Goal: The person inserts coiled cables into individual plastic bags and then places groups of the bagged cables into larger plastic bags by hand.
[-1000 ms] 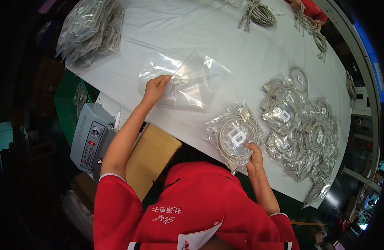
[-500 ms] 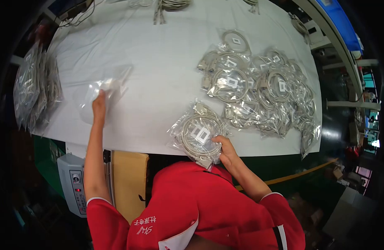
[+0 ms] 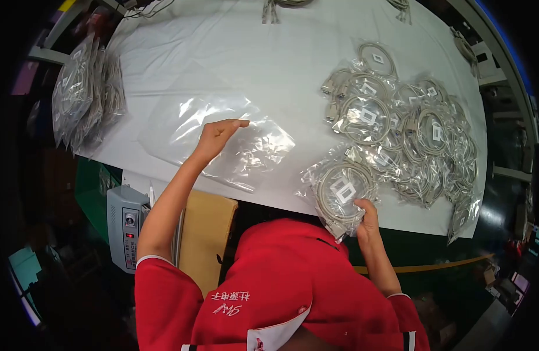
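Note:
My left hand (image 3: 218, 137) is closed over a large clear plastic bag (image 3: 193, 117), its thumb and forefinger pinched at the bag's upper part. The bag lies wrinkled and nearly flat on the white table. In my right hand (image 3: 367, 217) is the lower right edge of a bagged cable (image 3: 342, 190), a coiled grey cable with a white label inside clear plastic. It is held at the table's front edge. My right thumb lies on top of the plastic, and the other fingers are mostly hidden beneath it.
A heap of bagged cables (image 3: 436, 131) covers the right side of the white table (image 3: 269, 64). More filled bags (image 3: 85, 96) stand at the left. A grey machine (image 3: 126, 228) with a red light and a brown board (image 3: 208, 234) sit below the front edge.
Since the last frame, the clear bag has spread out flatter and lies nearer the middle, with my left hand over it. My right hand still holds the bagged cable. The camera view has shifted.

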The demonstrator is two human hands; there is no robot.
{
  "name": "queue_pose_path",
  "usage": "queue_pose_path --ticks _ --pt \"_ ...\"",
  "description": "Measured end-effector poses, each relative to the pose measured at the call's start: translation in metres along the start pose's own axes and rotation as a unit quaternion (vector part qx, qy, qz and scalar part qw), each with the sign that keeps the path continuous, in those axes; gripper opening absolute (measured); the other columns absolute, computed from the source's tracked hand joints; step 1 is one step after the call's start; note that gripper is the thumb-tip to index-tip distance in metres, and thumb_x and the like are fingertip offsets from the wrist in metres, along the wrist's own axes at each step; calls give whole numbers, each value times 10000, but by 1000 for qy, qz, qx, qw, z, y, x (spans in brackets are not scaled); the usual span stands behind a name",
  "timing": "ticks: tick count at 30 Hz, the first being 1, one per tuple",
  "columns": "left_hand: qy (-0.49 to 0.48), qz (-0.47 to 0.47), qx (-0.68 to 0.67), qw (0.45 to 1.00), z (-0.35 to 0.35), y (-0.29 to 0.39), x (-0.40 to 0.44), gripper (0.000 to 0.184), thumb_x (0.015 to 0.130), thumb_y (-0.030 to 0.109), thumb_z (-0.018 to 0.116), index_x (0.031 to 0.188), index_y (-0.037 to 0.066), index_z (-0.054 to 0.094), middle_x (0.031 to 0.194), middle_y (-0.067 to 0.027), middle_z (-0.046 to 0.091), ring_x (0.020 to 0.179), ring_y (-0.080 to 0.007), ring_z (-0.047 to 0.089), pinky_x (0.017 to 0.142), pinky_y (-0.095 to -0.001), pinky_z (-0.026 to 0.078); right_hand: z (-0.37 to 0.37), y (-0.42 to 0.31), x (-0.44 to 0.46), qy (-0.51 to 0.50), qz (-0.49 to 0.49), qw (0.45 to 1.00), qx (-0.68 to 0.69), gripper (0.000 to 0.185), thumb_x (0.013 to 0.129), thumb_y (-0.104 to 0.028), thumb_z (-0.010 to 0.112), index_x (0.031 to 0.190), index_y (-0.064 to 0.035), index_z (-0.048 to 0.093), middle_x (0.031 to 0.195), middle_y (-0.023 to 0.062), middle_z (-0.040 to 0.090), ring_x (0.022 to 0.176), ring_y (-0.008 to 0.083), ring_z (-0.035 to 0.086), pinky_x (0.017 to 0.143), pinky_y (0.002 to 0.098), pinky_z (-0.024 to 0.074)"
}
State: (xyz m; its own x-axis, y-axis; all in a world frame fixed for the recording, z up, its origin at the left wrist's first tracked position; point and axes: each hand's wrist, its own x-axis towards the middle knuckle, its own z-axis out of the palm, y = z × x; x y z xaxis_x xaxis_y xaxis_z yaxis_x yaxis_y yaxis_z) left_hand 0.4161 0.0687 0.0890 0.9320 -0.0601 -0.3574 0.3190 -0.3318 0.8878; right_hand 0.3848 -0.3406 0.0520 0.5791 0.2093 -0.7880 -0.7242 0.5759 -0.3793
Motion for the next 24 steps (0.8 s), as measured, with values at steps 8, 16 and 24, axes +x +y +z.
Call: queue_pose_path --ticks 8,16,24 --pt "158 232 464 840 67 -52 14 381 844 205 483 1177 23 450 1275 -112 403 1218 -272 322 1021 -427 207 20 -7 -13 -30 18 999 5 442 660 -26 520 1094 38 469 1017 181 550 944 323 546 864 447 441" --pt "126 14 -123 984 58 -18 31 424 904 295 385 1164 -29 469 1162 -118 512 1166 -199 405 1004 -342 263 112 16 48 -91 -136 976 -141 359 653 30 567 1007 36 511 921 86 562 843 192 564 730 303 468" --pt "198 66 -94 973 58 22 27 441 920 327 328 1140 -13 502 1140 -155 526 1084 -246 479 976 -326 311 147 39 67 -101 -230 936 -248 440 621 41 545 1057 19 489 943 101 556 858 195 557 750 292 448"
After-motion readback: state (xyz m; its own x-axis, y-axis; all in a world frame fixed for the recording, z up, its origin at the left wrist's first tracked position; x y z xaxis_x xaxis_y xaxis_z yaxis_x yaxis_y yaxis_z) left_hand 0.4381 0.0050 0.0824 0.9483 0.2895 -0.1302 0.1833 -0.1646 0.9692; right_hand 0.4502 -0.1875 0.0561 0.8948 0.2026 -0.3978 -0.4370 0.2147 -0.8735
